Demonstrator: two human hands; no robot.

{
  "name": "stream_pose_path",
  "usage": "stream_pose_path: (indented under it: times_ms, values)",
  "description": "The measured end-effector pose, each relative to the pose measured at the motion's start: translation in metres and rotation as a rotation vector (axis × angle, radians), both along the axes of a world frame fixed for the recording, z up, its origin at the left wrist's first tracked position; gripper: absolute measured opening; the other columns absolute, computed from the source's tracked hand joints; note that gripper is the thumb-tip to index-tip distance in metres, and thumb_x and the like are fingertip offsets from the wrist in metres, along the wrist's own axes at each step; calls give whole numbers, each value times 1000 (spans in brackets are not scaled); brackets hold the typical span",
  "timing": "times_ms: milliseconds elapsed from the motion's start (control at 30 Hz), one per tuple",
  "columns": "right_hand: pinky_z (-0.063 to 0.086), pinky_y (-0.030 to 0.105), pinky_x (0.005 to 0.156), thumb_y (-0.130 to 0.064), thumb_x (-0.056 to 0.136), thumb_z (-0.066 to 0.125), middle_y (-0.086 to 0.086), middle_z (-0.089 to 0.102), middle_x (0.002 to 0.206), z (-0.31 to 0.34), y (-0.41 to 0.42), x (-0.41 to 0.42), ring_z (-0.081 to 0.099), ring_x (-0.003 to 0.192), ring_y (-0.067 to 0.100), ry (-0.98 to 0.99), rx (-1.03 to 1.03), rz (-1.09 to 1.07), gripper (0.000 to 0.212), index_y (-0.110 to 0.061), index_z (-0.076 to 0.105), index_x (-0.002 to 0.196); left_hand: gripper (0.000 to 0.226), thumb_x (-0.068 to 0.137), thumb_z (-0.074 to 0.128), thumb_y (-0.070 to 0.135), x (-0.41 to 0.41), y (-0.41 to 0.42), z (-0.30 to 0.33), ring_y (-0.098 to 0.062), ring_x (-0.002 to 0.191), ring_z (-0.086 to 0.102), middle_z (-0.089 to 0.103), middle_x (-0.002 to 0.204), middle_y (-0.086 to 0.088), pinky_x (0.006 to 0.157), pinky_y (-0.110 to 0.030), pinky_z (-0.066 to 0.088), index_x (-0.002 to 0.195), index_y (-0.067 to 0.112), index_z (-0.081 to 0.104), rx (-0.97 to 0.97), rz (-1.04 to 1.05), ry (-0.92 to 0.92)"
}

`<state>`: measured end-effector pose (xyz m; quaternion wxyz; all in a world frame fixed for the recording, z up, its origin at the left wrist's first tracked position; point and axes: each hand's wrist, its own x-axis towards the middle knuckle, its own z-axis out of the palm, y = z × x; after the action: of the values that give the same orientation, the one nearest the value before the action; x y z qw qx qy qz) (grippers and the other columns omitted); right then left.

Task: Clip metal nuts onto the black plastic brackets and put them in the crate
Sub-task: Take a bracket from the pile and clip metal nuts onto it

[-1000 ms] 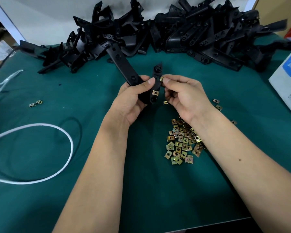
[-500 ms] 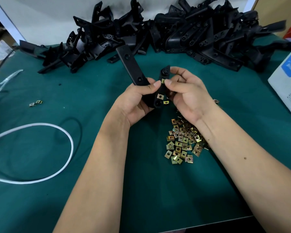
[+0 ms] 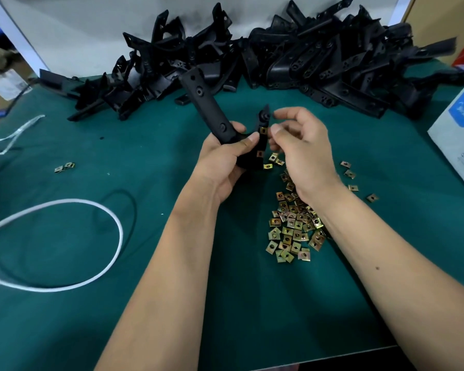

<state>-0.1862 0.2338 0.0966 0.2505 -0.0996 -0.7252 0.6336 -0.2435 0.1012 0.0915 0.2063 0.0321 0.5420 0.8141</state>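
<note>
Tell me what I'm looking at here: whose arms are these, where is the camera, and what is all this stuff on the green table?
No machine here: these are a person's two bare arms, seen from a camera worn on the head, looking forward and down. The left hand grips a black plastic bracket; two small brass-coloured nuts are already clipped on its edge. The right hand is beside the bracket with its fingers loosely curled; I cannot tell whether it holds a nut. On the green table below lies a heap of loose nuts. At the back is a big pile of brackets waiting. To the left lie a white cord and two stray nuts; at the right edge stands a white box. No crate is in view.
</note>
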Motion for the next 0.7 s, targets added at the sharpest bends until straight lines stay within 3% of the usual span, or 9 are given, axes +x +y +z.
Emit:
stream_pose_path:
  times_ms: [100, 200, 333, 500, 567, 633, 700]
  values:
    - [58, 41, 88, -21, 98, 65, 9, 73, 92, 0, -2, 0, 69, 89, 25, -25, 78, 20, 23, -18, 63, 121, 26, 91, 71, -3, 4, 4, 1, -26, 80, 68, 65, 92, -14, 72, -40, 55, 95, 17, 56, -93, 61, 53]
    - [55, 19, 82, -27, 95, 72, 0, 74, 88, -1, -5, -2, 70, 87, 5, -50, 42, 25, 29, -22, 64, 122, 20, 95, 64, -3, 8, 7, 7, -26, 87, 62, 62, 93, -12, 74, -38, 52, 93, 16, 59, -90, 195, 85]
    - [60, 29, 81, -31, 90, 78, -6, 76, 88, 8, -3, -3, 72, 86, 6, -16, 56, -140, 18, -18, 77, 102, 21, 101, 52, -2, 22, 19, 17, -23, 96, 58, 59, 100, -11, 90, -38, 49, 93, 16, 60, -8, 182, 195]
    - [53, 24, 68, -23, 91, 77, -10, 72, 75, 23, 27, 34, 65, 72, 3, 81, -9, -163, 9, -15, 77, 87, 22, 103, 47, -2, 59, 60, 26, -27, 107, 52, 53, 108, -14, 116, -54, 37, 95, 15, 59, 82, 106, 280]
    - [47, 32, 66, -22, 92, 74, -3, 61, 72, 35, 47, 59, 54, 69, 7, 180, 82, -246, 16, -8, 71, 85, 22, 104, 49, -1, 76, 88, 34, -26, 106, 54, 57, 104, -11, 114, -52, 40, 94, 16, 60, 139, 36, 290]
    - [43, 40, 63, -23, 92, 73, 6, 51, 68, 45, 74, 87, 45, 68, 13, 252, 120, -403, 23, -3, 66, 81, 24, 104, 51, 0, 93, 124, 46, -20, 99, 56, 61, 94, -2, 102, -43, 45, 90, 17, 60, 152, -52, 366]
    - [45, 43, 63, -23, 91, 72, 13, 56, 66, 51, 107, 124, 48, 67, 14, 296, 116, -565, 22, -4, 67, 81, 21, 102, 53, -3, 117, 164, 60, -13, 93, 56, 59, 89, 2, 93, -32, 46, 90, 14, 59, 93, -174, 492]
